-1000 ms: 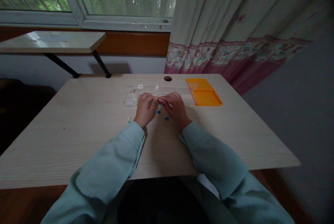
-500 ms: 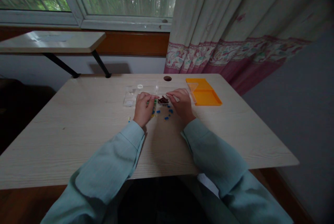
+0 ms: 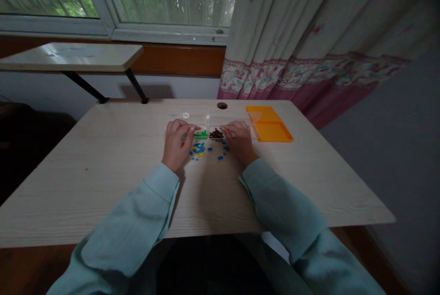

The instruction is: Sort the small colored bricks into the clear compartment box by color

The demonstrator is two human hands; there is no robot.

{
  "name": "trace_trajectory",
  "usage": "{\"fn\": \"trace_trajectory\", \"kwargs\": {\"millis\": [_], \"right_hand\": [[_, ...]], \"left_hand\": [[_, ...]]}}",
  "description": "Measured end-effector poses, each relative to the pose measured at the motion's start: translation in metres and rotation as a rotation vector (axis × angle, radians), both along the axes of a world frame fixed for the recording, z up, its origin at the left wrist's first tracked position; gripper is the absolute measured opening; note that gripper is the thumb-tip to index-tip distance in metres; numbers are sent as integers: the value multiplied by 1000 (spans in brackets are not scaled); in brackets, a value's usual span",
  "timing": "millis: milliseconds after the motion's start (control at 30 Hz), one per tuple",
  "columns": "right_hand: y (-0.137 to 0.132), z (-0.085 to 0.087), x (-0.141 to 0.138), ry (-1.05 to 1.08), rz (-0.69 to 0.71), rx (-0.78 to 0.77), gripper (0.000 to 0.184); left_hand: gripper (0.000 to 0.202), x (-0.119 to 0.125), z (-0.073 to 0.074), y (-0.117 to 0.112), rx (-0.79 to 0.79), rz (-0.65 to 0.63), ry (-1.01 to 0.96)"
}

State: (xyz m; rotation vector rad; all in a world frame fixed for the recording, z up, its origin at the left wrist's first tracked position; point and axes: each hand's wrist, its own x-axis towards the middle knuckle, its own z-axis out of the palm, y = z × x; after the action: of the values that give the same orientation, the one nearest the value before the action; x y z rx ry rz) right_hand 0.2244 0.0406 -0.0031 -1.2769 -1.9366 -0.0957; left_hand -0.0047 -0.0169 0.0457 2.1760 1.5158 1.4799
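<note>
Over the left part of a clear plastic tray point(image 3: 192, 116), my left hand point(image 3: 176, 143) has thumb and forefinger brought together beside small green pieces point(image 3: 202, 134). Whatever sits in that pinch is too small to make out. My right hand point(image 3: 241, 140) is also closed in a pinch, at the right side of a heap of dark brown pieces point(image 3: 216, 134) in another compartment. Its fingertips hide what they may hold. Between the hands, on the near side of the tray, small blue pieces point(image 3: 199, 147) and yellow pieces point(image 3: 198, 155) lie loose on the table.
An orange tray point(image 3: 275, 127) lies on the right of the wooden table point(image 3: 113, 185). Behind the clear tray is a round cable hole point(image 3: 222, 106). A raised shelf point(image 3: 99, 56) on black legs stands at the back left. Curtains point(image 3: 268, 70) hang beyond the far edge.
My left hand has shifted left, uncovering the green pieces and more blue and yellow ones. My right hand stays near the brown pieces. The view has tilted slightly.
</note>
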Motion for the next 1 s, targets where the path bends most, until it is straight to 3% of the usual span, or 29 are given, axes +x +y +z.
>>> {"fn": "trace_trajectory", "kwargs": {"millis": [267,400,667,867,1000], "right_hand": [[-1,-2,0,-32,-14,24,28],[-1,-1,0,-27,-11,18,29],[-3,4,1,42,24,3,29],[-8,9,-2,44,42,-14,29],[-10,12,-3,47,63,-10,29]], "left_hand": [[32,-49,-1,5,-54,-95,137],[27,-67,-5,10,-284,-254,249],[50,-98,-15,7,-609,-275,377],[60,-99,-12,0,-806,-337,390],[50,-80,-12,-3,-758,-326,444]]}}
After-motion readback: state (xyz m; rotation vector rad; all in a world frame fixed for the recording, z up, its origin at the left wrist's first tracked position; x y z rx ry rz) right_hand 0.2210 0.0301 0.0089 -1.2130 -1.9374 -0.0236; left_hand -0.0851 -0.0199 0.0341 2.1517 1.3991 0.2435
